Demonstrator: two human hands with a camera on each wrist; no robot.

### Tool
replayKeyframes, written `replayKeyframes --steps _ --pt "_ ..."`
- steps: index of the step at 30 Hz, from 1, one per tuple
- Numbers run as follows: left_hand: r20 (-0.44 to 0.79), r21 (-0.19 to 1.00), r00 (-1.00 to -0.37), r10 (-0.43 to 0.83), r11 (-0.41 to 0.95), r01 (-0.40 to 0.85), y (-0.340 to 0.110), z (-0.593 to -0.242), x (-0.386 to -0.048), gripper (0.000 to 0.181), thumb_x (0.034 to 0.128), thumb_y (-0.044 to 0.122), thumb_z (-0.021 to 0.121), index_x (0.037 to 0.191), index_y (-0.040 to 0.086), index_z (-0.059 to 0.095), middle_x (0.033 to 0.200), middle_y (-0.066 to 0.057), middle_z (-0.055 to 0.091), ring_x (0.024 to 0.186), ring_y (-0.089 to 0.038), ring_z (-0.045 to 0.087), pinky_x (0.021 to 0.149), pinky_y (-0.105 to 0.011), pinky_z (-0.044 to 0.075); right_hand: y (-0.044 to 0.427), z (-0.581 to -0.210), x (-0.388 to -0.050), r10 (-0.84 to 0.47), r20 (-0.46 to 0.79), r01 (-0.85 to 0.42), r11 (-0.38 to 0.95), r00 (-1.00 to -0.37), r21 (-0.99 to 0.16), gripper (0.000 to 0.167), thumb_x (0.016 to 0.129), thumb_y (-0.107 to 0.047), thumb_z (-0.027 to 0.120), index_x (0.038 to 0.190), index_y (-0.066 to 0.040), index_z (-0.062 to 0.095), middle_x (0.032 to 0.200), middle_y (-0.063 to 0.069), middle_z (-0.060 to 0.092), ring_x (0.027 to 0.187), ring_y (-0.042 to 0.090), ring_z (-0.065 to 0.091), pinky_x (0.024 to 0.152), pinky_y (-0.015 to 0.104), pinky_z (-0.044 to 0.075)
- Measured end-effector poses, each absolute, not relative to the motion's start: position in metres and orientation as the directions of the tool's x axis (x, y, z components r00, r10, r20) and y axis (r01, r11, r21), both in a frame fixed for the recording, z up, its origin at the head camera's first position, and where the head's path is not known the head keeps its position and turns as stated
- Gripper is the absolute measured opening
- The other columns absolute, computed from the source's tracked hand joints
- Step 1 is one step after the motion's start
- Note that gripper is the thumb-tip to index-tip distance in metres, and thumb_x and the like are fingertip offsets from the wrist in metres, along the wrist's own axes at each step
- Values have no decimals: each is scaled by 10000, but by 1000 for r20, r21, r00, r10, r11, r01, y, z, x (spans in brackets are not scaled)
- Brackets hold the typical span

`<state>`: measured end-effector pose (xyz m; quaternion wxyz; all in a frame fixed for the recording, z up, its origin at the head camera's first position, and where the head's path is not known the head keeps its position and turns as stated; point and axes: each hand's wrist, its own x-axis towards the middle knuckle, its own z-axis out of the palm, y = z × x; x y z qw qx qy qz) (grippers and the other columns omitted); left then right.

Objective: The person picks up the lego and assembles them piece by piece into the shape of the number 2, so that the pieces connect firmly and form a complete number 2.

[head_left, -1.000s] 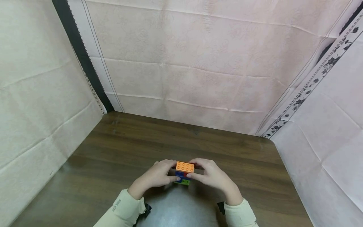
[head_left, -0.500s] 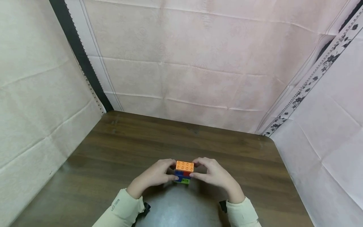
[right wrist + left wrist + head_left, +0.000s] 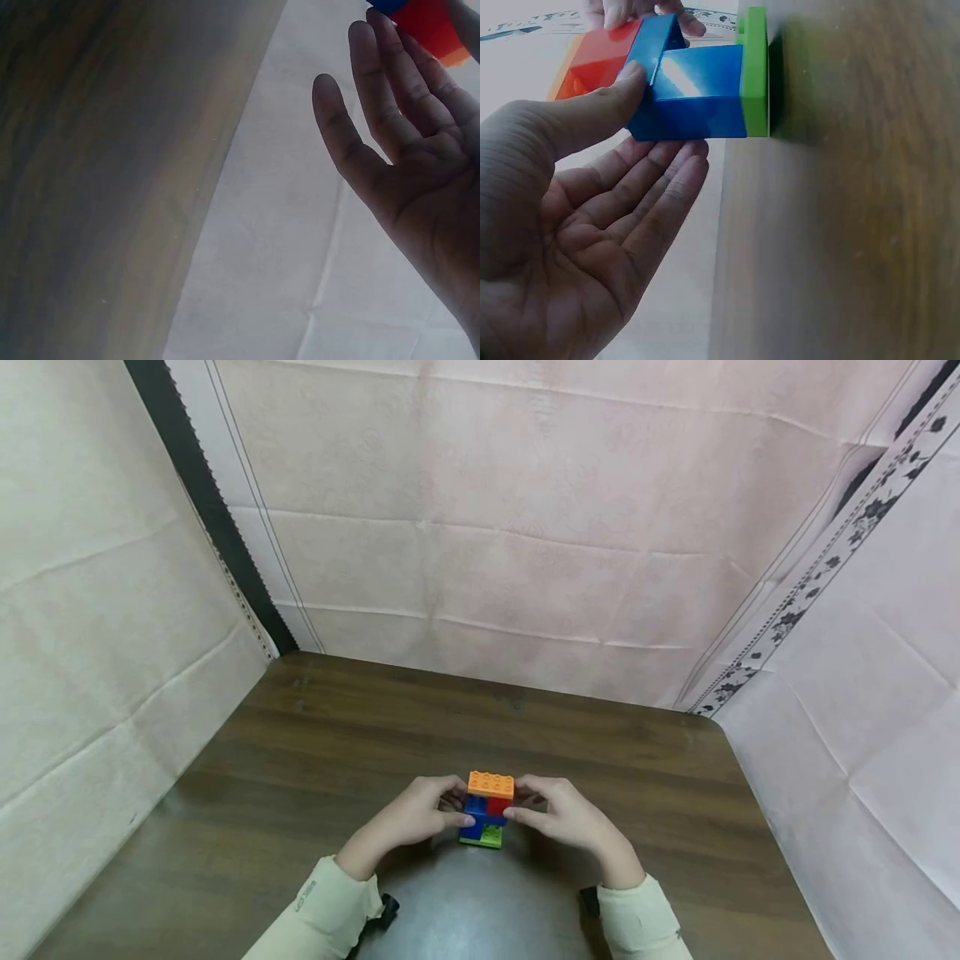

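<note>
A stack of toy building bricks stands between the two hands. In the head view an orange brick (image 3: 491,783) is uppermost, above a red brick (image 3: 498,806) and blue bricks (image 3: 472,831), with a flat green brick (image 3: 491,837) lowest. My left hand (image 3: 412,817) pinches the stack from the left, its thumb on a blue brick (image 3: 701,90) in the left wrist view. My right hand (image 3: 561,814) grips from the right, thumb near the red brick's front and fingers behind. Only red, orange and a blue corner show in the right wrist view. The stack's far side is hidden.
The stack is low on a brown wood-grain table (image 3: 390,718), near its front. Pale cloth walls (image 3: 480,568) enclose the table at the back, left and right. Black straps (image 3: 387,910) show at the sleeve cuffs.
The upper bricks have shifted away from me, so more of the blue and red bricks and the green brick's studs shows. Both hands keep nearly the same places.
</note>
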<state>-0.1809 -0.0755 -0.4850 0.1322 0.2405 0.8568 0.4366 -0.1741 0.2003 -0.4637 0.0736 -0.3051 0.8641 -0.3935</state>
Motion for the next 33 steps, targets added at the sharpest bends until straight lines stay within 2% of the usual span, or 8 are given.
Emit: replayKeyframes --steps 8,17,24,33 --pt "-26 859 -885 465 464 219 -72 -494 -190 416 918 387 743 1199 85 693 1054 1 691 916 -148 639 832 -361 566 197 -471 -183 -494 83 -390 559 -865 -732 338 1010 -392 612 1268 -177 649 1100 -88 693 957 80 647 860 304 549" --pt "-90 865 -919 384 488 120 -69 -499 -198 425 914 430 734 1203 119 718 1052 7 704 930 -154 648 841 -392 561 189 -479 -192 -421 0 -279 603 -907 -747 412 1041 -385 554 1287 -66 642 950 69 686 767 167 596 695 329 523" --pt "-99 868 -924 369 486 101 -68 -499 -201 389 926 397 728 1195 116 718 1024 3 710 891 -151 655 811 -375 565 186 -483 -199 -388 -102 -160 585 -916 -795 419 1043 -371 555 1293 -45 638 1001 51 703 838 253 682 748 356 574" --pt "-113 862 -935 336 501 76 -62 -507 -210 352 940 369 720 1157 92 732 1022 -23 700 850 -136 650 792 -371 561 178 -486 -209 -347 -166 -55 548 -923 -835 357 1053 -267 555 1188 45 663 1011 129 700 845 237 718 722 363 597"
